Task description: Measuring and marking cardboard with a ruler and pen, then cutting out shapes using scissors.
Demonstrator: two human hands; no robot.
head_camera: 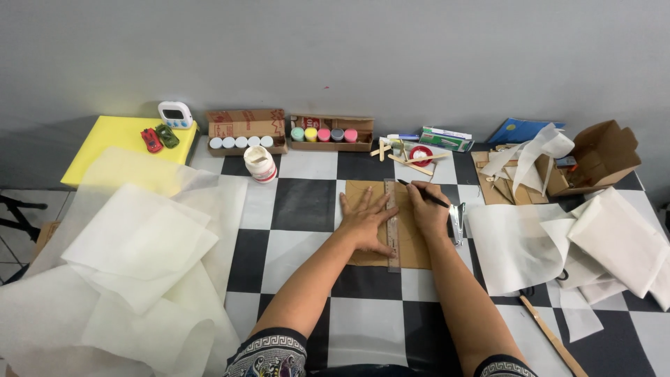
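wall (335, 49): plain grey, beyond the fingers | worktop (307, 202): black-and-white checkered under them | light: even, soft | yellow board (115, 139): far left

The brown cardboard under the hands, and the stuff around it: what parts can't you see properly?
Head view only:
- Cardboard sheet: its middle is hidden under the left hand, the ruler and the right hand.
- Pen tip: too small to tell whether it touches the cardboard.
- Scissors: mostly covered by white paper.
- Wooden stick: cut off by the bottom edge.
- Open box: its inside is not visible.
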